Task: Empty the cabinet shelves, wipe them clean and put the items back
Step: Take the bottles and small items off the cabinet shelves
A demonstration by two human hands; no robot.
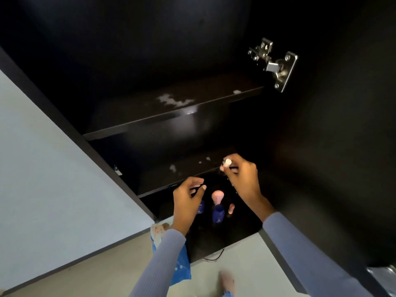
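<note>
1. The dark cabinet stands open, and two shelves are visible inside: the upper shelf and the lower shelf. Both carry white smears.
2. One metal hinge sits on the right side wall.
3. On the cabinet bottom, under the lower shelf, I count two blue bottles: one blue bottle in the middle, and a second blue bottle half hidden behind the left hand.
4. One pink brush stands behind the middle bottle, and one small orange tube is just beside it on the right.
5. The left hand has loosely curled fingers and holds nothing that I can see.
6. The right hand pinches one small white item near the lower shelf edge.
7. One blue and white bag lies on the floor.
</note>
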